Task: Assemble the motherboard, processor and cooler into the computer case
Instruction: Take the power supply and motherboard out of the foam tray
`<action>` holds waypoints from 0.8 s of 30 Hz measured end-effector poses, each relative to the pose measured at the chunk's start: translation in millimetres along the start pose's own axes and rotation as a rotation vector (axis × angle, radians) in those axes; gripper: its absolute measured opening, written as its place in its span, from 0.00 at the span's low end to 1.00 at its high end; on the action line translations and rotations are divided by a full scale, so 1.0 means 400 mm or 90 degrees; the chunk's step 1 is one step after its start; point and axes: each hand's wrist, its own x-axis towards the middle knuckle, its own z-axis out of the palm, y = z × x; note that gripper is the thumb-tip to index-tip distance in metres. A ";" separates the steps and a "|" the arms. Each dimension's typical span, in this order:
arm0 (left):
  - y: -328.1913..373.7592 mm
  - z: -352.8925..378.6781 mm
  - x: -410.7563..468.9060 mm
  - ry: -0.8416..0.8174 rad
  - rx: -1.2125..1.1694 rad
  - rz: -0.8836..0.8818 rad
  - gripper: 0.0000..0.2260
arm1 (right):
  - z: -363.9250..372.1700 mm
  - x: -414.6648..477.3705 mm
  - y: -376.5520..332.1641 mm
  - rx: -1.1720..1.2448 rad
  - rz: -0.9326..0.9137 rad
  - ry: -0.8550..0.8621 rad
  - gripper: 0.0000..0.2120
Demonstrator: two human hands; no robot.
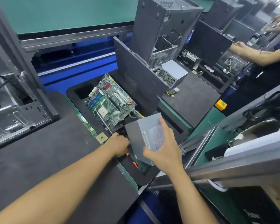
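Green motherboard (110, 101) is lying tilted in the black foam tray (70, 94), pale socket end pointing toward the hands. Neither hand is touching it. Its near corner is sitting just beyond the grey metal power supply box (149, 125), which is standing between the board and the person.

Right hand (166, 152) is pressing flat on the labelled face of that box, fingers straight and spread, thumb out along the lower edge, not curled round anything.

Left hand (120, 144) is reaching in at the box's dark left side, knuckles up, fingers curling out of sight. Cannot tell what it is gripping, if anything.

Small square tan chip (102, 137), looking like the processor, is resting on the green edge strip just left of the left hand, apart from the board.

Tall dark grey computer case (165, 29) is standing upright behind the tray, with a flat dark panel (136, 75) leaning in front of it. A second grey power supply (173, 75) is sitting at its foot, wires trailing. Another open metal case (14, 113) is lying at far left. A yellow button box (221, 105) is sitting to the right, and another person's arm (252, 52) is working at the next station.
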 end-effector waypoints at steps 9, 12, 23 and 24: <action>-0.015 0.019 0.107 -0.277 0.224 0.011 0.18 | 0.030 -0.004 0.055 -0.022 0.024 -0.037 0.52; -0.022 0.002 0.089 -0.174 0.250 0.047 0.15 | 0.034 0.000 0.055 -0.007 0.033 -0.026 0.52; -0.084 -0.241 -0.058 -0.029 0.295 -0.151 0.12 | 0.033 0.031 0.000 0.063 0.078 0.051 0.50; -0.086 -0.246 -0.070 -0.017 0.282 -0.186 0.12 | 0.037 0.029 -0.007 0.075 0.083 0.063 0.49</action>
